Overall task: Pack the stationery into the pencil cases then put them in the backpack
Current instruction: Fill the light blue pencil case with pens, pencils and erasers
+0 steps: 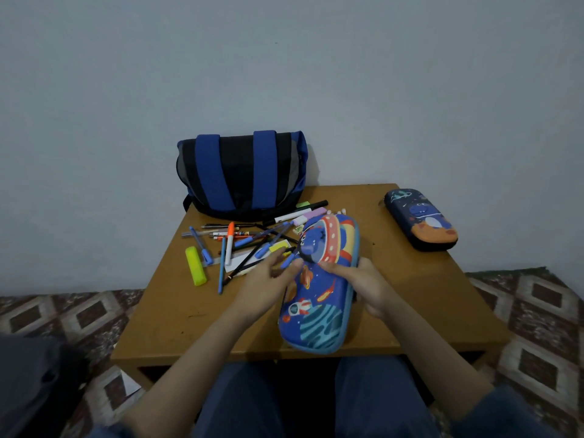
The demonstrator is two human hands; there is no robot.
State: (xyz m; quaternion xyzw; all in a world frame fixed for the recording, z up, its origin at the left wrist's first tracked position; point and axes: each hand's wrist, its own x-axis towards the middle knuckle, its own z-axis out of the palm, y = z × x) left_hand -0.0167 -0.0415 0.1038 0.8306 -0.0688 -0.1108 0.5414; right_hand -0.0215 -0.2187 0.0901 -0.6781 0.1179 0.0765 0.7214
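Observation:
A bright blue pencil case with a space cartoon lies lengthwise on the small wooden table, its zip closed. My right hand grips its right edge, thumb across the lid. My left hand touches the case's left edge with loose fingers. A second, dark blue pencil case lies closed at the table's far right. Several pens, pencils and markers are scattered left of the case, with a yellow highlighter furthest left. A blue and black backpack stands at the back against the wall.
A ruler and a white paper slip lie under the pens. Patterned carpet surrounds the table. My knees sit under the table's near edge. A dark object lies on the floor at the lower left.

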